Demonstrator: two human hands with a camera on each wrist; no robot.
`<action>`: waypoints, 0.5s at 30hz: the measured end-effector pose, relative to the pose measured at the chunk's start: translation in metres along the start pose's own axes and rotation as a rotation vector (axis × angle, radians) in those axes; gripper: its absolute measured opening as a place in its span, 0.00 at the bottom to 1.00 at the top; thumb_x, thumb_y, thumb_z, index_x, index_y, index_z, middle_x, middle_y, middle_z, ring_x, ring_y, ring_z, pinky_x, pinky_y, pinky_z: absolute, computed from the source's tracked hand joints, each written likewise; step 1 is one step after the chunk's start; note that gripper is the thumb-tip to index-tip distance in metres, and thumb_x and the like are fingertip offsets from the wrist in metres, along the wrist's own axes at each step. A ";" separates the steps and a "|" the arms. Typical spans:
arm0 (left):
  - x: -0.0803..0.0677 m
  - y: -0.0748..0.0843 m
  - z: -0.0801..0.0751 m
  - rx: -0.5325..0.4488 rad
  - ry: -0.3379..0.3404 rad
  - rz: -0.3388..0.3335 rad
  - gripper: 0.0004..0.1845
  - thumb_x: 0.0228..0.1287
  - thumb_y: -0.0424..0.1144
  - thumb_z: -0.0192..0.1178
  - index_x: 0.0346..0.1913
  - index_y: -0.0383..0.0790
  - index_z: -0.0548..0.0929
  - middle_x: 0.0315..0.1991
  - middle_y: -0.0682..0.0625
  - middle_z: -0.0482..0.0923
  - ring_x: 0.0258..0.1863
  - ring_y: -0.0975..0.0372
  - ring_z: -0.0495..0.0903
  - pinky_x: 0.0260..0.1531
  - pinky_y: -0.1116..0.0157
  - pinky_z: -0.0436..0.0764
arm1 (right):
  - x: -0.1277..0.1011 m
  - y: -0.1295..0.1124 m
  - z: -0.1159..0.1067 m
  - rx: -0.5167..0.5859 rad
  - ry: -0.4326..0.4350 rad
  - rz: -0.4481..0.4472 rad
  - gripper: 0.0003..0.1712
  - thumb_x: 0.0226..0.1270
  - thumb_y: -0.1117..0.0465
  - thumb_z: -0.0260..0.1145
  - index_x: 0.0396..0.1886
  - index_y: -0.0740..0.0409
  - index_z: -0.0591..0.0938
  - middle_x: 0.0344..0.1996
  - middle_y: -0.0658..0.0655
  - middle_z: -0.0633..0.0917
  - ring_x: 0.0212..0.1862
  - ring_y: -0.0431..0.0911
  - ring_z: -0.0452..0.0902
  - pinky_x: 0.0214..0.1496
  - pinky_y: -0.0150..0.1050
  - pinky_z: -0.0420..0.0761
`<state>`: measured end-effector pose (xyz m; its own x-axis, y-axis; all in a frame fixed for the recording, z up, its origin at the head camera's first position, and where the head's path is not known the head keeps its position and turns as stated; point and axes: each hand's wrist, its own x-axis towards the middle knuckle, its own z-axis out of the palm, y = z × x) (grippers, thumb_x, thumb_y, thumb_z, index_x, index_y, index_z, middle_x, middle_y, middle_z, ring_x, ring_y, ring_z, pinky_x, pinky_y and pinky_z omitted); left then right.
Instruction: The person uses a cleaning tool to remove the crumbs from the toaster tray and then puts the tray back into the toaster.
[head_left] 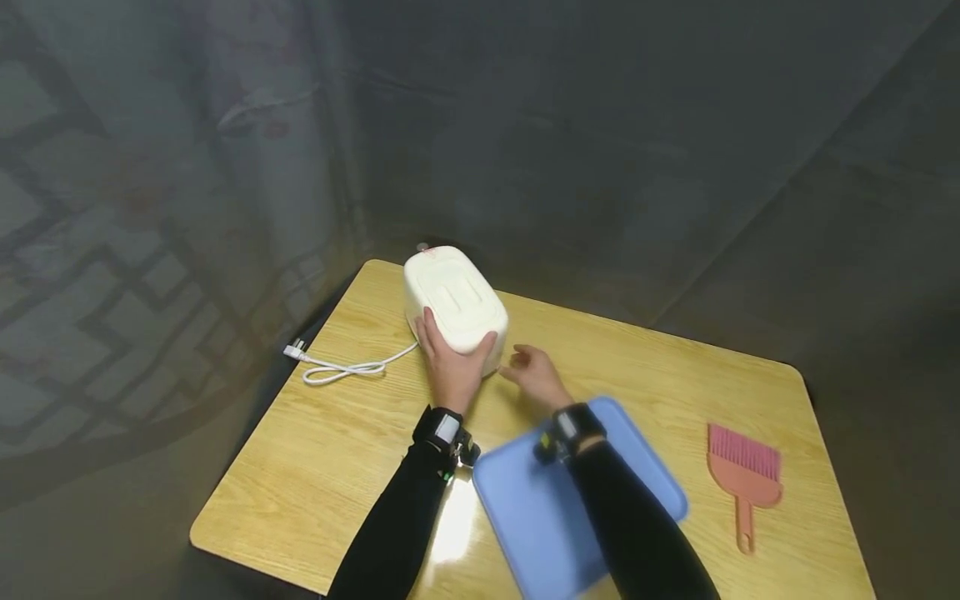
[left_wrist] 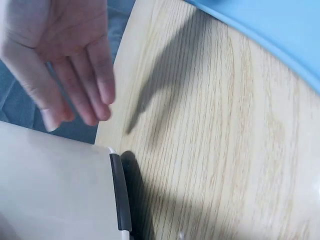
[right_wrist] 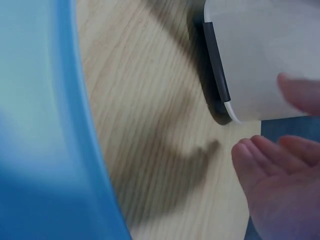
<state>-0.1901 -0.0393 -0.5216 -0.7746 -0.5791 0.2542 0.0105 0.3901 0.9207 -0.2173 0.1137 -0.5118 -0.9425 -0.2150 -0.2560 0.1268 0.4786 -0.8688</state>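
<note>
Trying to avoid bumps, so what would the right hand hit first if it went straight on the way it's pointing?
Probably the white appliance, just ahead of the right hand, though depth is unclear.

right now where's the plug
In the head view, the plug is at the left edge of the table, left of the white appliance, with its looped cord leading toward it.

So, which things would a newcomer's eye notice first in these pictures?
Probably the blue tray, beneath the right forearm at the near side of the table. Next, the white appliance by the far edge, with the left hand holding its near end and the right hand beside it. Then the pink brush, lying on the right.
</note>
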 end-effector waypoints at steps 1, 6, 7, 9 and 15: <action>0.000 0.000 -0.001 0.002 0.006 -0.001 0.66 0.46 0.66 0.77 0.82 0.50 0.47 0.81 0.39 0.43 0.79 0.46 0.48 0.74 0.47 0.58 | 0.000 0.000 0.002 0.013 0.005 0.017 0.38 0.67 0.63 0.71 0.73 0.69 0.66 0.64 0.70 0.75 0.64 0.61 0.74 0.67 0.53 0.75; 0.000 -0.002 -0.006 0.031 -0.010 -0.006 0.67 0.46 0.67 0.76 0.82 0.49 0.47 0.81 0.39 0.43 0.78 0.43 0.52 0.73 0.47 0.61 | 0.001 0.006 0.014 0.189 0.034 0.136 0.30 0.67 0.67 0.65 0.68 0.72 0.71 0.53 0.68 0.82 0.50 0.57 0.81 0.55 0.47 0.83; -0.001 -0.003 -0.008 0.036 -0.018 -0.009 0.67 0.46 0.67 0.76 0.82 0.49 0.47 0.81 0.38 0.43 0.77 0.42 0.53 0.72 0.47 0.62 | 0.001 0.008 0.016 0.264 0.029 0.165 0.29 0.67 0.69 0.64 0.66 0.74 0.71 0.50 0.69 0.82 0.48 0.56 0.81 0.55 0.46 0.83; -0.002 -0.003 -0.010 0.050 -0.035 -0.014 0.67 0.46 0.68 0.75 0.82 0.50 0.46 0.80 0.37 0.44 0.76 0.40 0.56 0.70 0.45 0.65 | 0.001 0.011 0.021 0.419 0.020 0.230 0.26 0.66 0.71 0.63 0.62 0.77 0.73 0.47 0.69 0.83 0.44 0.54 0.82 0.56 0.46 0.84; -0.005 -0.003 -0.015 0.058 -0.072 -0.027 0.63 0.48 0.68 0.74 0.82 0.57 0.48 0.80 0.34 0.42 0.73 0.35 0.59 0.65 0.40 0.69 | 0.004 0.021 0.029 0.777 -0.078 0.353 0.18 0.73 0.72 0.58 0.58 0.78 0.75 0.52 0.74 0.81 0.53 0.60 0.82 0.62 0.50 0.80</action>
<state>-0.1768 -0.0486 -0.5212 -0.8177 -0.5376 0.2058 -0.0457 0.4170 0.9078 -0.2097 0.0980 -0.5432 -0.7875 -0.2349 -0.5698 0.6117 -0.1848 -0.7692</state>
